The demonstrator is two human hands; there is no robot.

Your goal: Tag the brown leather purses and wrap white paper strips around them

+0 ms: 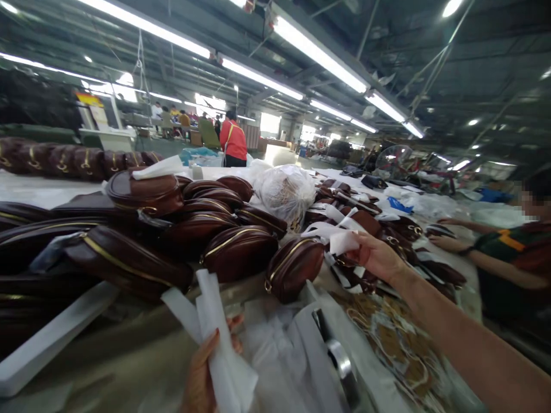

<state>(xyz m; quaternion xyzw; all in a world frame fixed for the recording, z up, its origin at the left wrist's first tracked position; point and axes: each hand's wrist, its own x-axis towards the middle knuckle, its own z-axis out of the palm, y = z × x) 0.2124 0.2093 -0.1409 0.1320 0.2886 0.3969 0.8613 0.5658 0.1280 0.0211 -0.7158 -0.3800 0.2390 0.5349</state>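
My left hand (202, 370) is at the bottom middle, closed around several white paper sheets (215, 327) that stick up from it. My right hand (372, 252) reaches out to the right of centre and pinches a small white paper piece (343, 242) above a heap of similar slips and brown straps. Just left of it lies a dark brown leather pouch (295, 267) with a gold zipper, one of several such pouches (193, 223) piled across the table.
A clear plastic bag of parts (286, 192) sits behind the pouches. A metal clip board (338, 355) lies near me. A person's arms (482, 255) rest on the table at the right. Another person in an orange top (233, 143) stands far back.
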